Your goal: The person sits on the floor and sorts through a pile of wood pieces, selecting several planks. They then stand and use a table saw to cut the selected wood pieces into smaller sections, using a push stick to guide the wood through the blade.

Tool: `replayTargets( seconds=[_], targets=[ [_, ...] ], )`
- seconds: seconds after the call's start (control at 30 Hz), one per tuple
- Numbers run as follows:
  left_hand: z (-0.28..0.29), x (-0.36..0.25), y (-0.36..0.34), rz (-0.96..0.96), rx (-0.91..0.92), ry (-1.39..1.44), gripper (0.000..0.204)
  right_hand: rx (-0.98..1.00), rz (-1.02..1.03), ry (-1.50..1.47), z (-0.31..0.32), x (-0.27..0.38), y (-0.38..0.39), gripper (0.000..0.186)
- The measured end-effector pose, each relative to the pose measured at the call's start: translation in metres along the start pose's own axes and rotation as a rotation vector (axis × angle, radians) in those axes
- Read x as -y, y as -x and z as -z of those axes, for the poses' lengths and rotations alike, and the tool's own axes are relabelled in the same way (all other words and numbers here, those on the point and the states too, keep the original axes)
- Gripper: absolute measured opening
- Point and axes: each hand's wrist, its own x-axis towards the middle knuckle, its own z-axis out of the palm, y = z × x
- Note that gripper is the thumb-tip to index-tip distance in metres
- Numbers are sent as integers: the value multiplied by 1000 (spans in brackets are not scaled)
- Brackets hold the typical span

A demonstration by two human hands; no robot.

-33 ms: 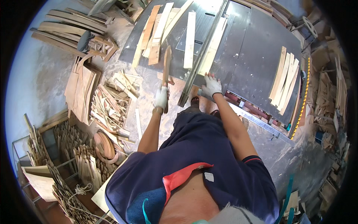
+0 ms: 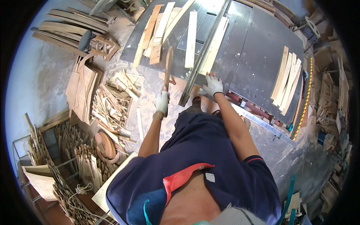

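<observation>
My left hand (image 2: pixel 162 101), in a pale work glove, grips the near part of a long brown wooden strip (image 2: pixel 168 67), held upward just off the left side of a dark machine table (image 2: pixel 258 45). At the table's near edge my right hand (image 2: pixel 213 85), in a glove that leaves the fingertips bare, is spread out. Its fingertips touch the near end of a pale board (image 2: pixel 215 47), which lies flat along the right side of a long metal fence (image 2: pixel 204 56). Left of the fence, another pale board (image 2: pixel 191 39) rests on the tabletop.
Several loose boards (image 2: pixel 155 33) overlap on the table's far left; several short strips (image 2: pixel 287 80) lie at its right. Wood offcuts (image 2: pixel 108 108) are heaped on the floor to my left, beside leaning flat panels (image 2: pixel 80 90). A rack (image 2: pixel 73 165) of thin sticks stands nearer me.
</observation>
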Motion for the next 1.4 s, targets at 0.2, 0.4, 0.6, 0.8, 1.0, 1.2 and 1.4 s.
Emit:
replayTargets(
  seconds=[0.2, 0.4, 0.6, 0.8, 1.0, 1.2, 1.4],
  targets=[
    [0, -3, 128, 58, 143, -158, 44, -5, 19, 5, -3, 6, -3, 84],
    [-28, 31, 123, 13, 194, -330, 44, -8, 28, -3, 1, 4, -13, 84],
    [-46, 31, 95, 54, 191, -248, 39, -39, 26, -5, -5, 1, -15, 84],
    [-52, 12, 67, 56, 274, -335, 60, -13, 49, 15, 0, -2, -12, 84],
    [-61, 37, 48, -154, 123, -603, 55, -71, 124, -120, 21, -57, 10, 81],
    [-74, 18, 51, -148, 131, -662, 58, -237, -144, -25, 17, -158, 53, 80],
    [-86, -1, 32, -195, 158, -597, 57, -220, -152, 26, 14, -165, 60, 81]
  ],
)
